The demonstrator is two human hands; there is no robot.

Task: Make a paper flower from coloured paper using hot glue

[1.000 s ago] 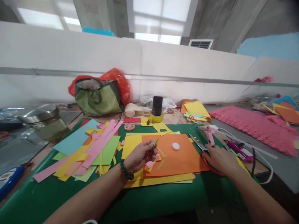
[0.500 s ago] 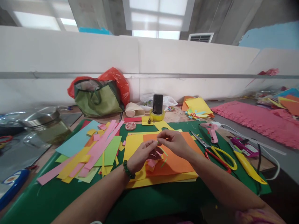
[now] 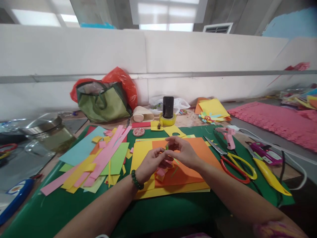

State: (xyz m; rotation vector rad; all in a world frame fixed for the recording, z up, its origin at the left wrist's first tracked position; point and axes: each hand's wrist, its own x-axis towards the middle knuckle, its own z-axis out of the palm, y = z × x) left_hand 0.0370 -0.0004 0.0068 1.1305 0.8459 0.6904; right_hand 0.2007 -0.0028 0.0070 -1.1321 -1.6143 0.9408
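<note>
My left hand, with a green bead bracelet at the wrist, and my right hand meet over the orange paper sheet. Between their fingertips is a small green paper piece, pinched and mostly hidden by the fingers. Below the hands lie small pink paper pieces and thin green paper strips. Yellow paper sheets stick out from under the orange one.
Cut paper strips spread on the green mat at left. To the right lie scissors, a pink glue gun and a yellow-handled knife. A phone stands in yellow tape; a glass jar sits far left.
The fingers of my right hand have shifted and bent around the small green paper piece, which now shows a little more. The camera view has tilted slightly down.
</note>
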